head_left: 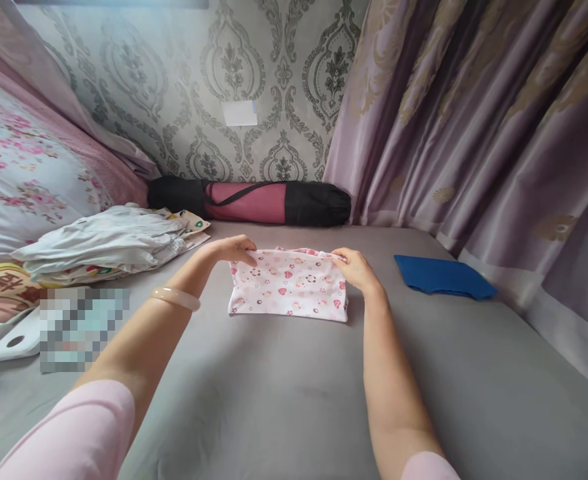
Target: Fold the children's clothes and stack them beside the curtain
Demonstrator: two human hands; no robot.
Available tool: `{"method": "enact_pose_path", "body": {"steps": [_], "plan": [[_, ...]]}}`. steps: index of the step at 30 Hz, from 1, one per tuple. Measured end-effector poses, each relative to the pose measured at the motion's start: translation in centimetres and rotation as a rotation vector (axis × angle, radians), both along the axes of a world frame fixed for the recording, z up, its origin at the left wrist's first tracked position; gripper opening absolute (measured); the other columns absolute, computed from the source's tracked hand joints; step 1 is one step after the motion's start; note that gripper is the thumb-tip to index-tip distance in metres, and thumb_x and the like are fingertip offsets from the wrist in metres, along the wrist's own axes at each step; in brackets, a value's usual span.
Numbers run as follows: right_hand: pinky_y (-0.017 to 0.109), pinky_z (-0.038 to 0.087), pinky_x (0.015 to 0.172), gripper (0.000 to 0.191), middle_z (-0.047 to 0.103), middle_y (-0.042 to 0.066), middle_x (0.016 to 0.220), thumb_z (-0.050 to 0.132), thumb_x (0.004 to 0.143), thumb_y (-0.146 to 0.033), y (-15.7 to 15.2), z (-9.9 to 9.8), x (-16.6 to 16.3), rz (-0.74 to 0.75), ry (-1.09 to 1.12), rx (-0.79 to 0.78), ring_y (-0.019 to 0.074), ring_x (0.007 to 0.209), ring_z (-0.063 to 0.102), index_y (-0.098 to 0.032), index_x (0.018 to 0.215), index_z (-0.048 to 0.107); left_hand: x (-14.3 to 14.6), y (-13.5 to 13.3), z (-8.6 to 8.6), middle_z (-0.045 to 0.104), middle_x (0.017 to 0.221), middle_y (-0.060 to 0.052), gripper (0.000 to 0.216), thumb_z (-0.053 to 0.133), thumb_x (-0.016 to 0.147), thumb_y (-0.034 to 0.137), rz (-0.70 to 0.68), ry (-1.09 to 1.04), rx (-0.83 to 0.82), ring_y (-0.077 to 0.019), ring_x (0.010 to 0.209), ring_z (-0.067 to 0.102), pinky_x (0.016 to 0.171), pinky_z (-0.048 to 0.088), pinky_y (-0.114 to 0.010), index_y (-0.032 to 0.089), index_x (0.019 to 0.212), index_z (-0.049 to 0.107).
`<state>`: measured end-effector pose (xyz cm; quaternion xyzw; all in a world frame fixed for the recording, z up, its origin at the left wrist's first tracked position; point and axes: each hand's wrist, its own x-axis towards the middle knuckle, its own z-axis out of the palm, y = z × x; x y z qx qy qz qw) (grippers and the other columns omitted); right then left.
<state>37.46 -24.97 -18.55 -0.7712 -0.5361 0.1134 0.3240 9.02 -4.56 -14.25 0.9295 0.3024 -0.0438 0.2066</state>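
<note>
The left hand (234,250) and right hand (357,268) each pinch a far corner of the folded patterned cloth (289,285) (pink hearts on white), which lies flat on the grey bed (284,387), well apart from a blue cloth (441,275).

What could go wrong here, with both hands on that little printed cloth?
1. The left hand and right hand pinch only the top corners of the printed cloth, so its loose layers may slip out of line.
2. Dragged across the grey sheet, it might bunch.
</note>
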Motion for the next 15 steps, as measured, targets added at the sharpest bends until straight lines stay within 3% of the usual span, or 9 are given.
{"method": "enact_pose_path", "body": {"steps": [4,7,9,11,15], "plan": [[0.033,0.046,0.095,0.033,0.071,0.006,0.119,0.053,0.090,-0.029,-0.8,1.9,-0.6,-0.051,0.013,0.262,0.0221,0.107,0.064,-0.022,0.118,0.069,-0.8,-0.8,1.8,0.057,0.061,0.003,0.033,0.059,0.075,0.049,0.103,-0.258,0.246,-0.0151,0.065,0.054,0.067,0.041,-0.025,0.018,0.082,0.069],[0.034,0.046,0.095,0.035,0.070,0.008,0.122,0.052,0.090,-0.029,-1.5,3.0,-1.1,-0.026,0.011,0.348,0.0234,0.108,0.063,-0.021,0.120,0.069,-1.6,-1.3,1.6,0.068,0.073,0.000,0.038,0.051,0.083,0.045,0.177,-0.438,0.420,-0.0178,0.076,0.062,0.095,0.040,-0.035,0.018,0.102,0.071],[0.033,0.046,0.093,0.033,0.072,0.007,0.116,0.054,0.087,-0.028,-2.0,3.4,-1.1,0.035,0.030,0.287,0.0232,0.103,0.064,-0.021,0.115,0.071,-2.3,-1.7,0.6,0.073,0.082,-0.002,0.038,0.047,0.086,0.042,0.160,-0.427,0.460,-0.0188,0.081,0.065,0.110,0.027,-0.042,0.020,0.107,0.070],[0.031,0.047,0.091,0.029,0.075,0.005,0.105,0.057,0.083,-0.026,-2.4,3.5,-1.0,0.143,0.080,0.153,0.0217,0.097,0.066,-0.020,0.105,0.074,-3.2,-2.4,-1.0,0.075,0.087,-0.002,0.036,0.046,0.087,0.041,0.107,-0.324,0.415,-0.0193,0.083,0.067,0.116,0.018,-0.045,0.022,0.107,0.070],[0.027,0.048,0.085,0.025,0.076,0.002,0.090,0.063,0.071,-0.020,-2.6,2.8,-0.7,0.362,0.233,-0.190,0.0196,0.089,0.067,-0.016,0.092,0.075,-4.8,-4.6,-4.2,0.076,0.099,-0.004,0.036,0.041,0.088,0.034,-0.005,-0.121,0.237,-0.0190,0.085,0.068,0.118,0.014,-0.047,0.022,0.108,0.069]]}}
